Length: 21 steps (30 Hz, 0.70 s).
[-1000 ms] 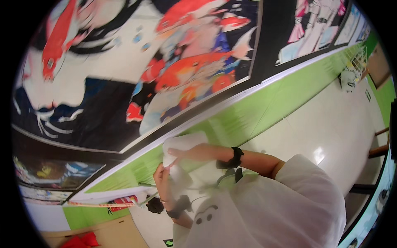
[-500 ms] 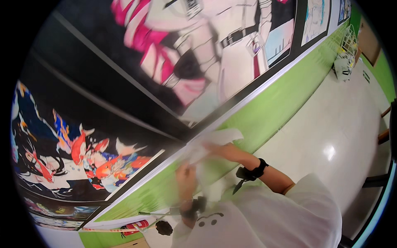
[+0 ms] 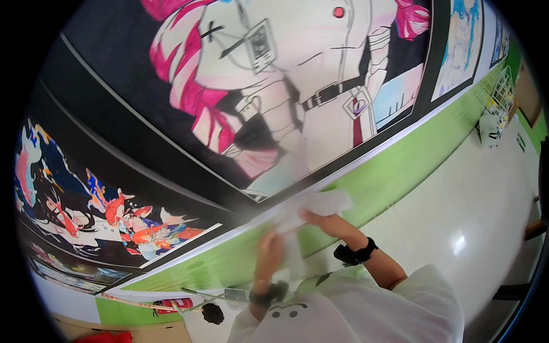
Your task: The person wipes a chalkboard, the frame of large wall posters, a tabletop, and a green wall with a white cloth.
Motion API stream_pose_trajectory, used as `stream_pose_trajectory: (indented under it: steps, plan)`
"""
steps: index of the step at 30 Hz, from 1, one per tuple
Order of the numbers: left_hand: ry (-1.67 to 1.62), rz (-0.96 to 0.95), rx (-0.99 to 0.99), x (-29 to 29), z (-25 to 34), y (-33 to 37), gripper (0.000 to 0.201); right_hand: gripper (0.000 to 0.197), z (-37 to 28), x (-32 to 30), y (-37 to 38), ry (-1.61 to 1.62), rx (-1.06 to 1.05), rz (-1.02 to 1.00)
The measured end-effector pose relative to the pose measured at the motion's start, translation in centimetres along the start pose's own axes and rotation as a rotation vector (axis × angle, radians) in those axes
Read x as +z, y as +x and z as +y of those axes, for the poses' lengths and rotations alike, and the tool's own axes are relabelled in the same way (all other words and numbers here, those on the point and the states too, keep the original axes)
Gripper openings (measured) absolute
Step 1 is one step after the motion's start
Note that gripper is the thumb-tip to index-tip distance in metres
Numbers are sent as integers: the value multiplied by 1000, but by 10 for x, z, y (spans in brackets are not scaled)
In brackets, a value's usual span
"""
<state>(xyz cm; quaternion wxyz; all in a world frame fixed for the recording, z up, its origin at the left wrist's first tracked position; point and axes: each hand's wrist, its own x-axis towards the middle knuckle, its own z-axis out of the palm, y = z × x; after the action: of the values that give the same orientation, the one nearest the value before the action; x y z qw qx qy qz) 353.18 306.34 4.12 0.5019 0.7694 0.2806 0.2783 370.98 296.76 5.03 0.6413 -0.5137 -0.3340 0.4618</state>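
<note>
A white cloth (image 3: 330, 202), perhaps a thin wipe, is stretched between my hands in front of the green lower wall, just below the picture frames. One end hangs down between my wrists. My left hand (image 3: 271, 247), smeared by motion, is closed on the cloth's left side. The fingers of my right hand (image 3: 321, 222) pinch its right part. A black band circles each wrist. Close above is the black frame of a large painting (image 3: 323, 123) of a pink-haired figure; a painting of red fish (image 3: 137, 220) hangs to the left.
Pale shiny floor (image 3: 446, 211) stretches along the wall to the right. A wire rack (image 3: 502, 94) stands at the far right, with a white bag (image 3: 489, 129) by it. Lower left are a red fire extinguisher (image 3: 174, 306) and a dark round brush head (image 3: 213, 313).
My view has tilted, showing more of the large painting. My hands and the cloth appear slightly further right, and the cloth is still held between both.
</note>
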Motion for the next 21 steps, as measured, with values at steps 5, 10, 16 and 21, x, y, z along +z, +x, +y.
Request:
stream_pose_trajectory:
  steps: [5,10,16,21]
  plan:
    - [134,140,-163,-81,-35,-44,26,58,8,84,15,-112,110,-156]
    - [93,430,-97,-156,-75,-89,28,64,49,185,44,-218,303,-441]
    - [33,718,-198,-251,-128,-146,35,63,35,306,50,-137,272,-677]
    - [105,728,-174,-321,-168,-172,37,56,72,386,63,-81,324,-646]
